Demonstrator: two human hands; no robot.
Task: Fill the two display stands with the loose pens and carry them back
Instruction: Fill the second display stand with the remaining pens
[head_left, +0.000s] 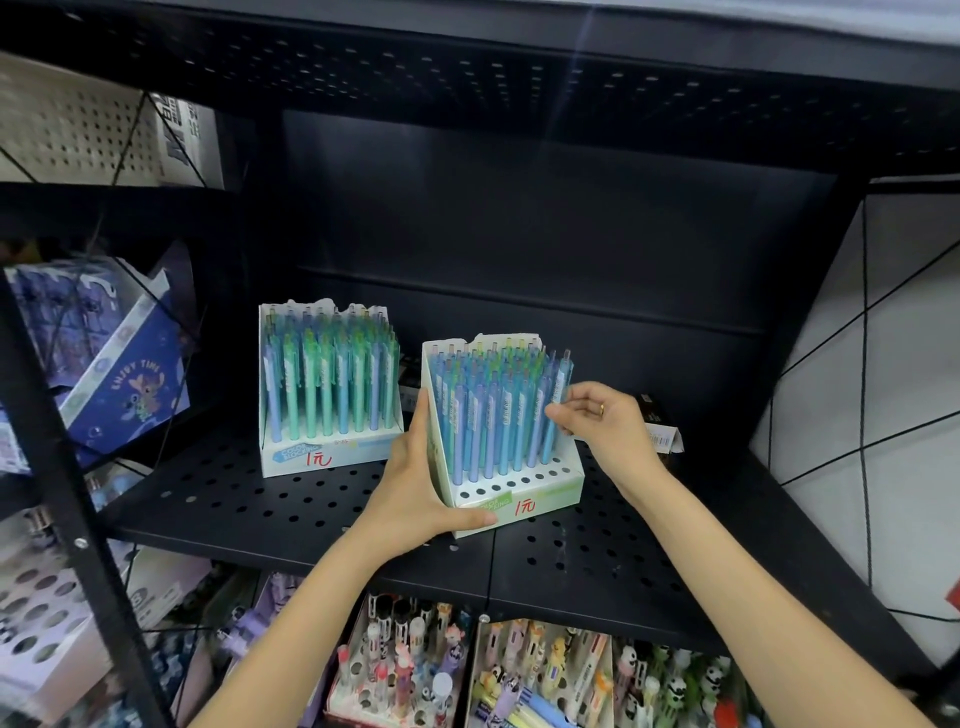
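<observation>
Black perforated shelf (311, 499) carries both stands, and I judge the right stand (540, 493) light, flimsy cardboard, so my left hand (421, 483) grips its base corner while my right hand (597, 415) pinches an end pen (558, 405).

Two pen stands on the black shelf (291, 499). Left hand (415, 483) grips the right stand (519, 499) by its side, right hand (597, 421) pinches a pen (555, 415) in it. Left stand (322, 447) sits just beside.
</observation>
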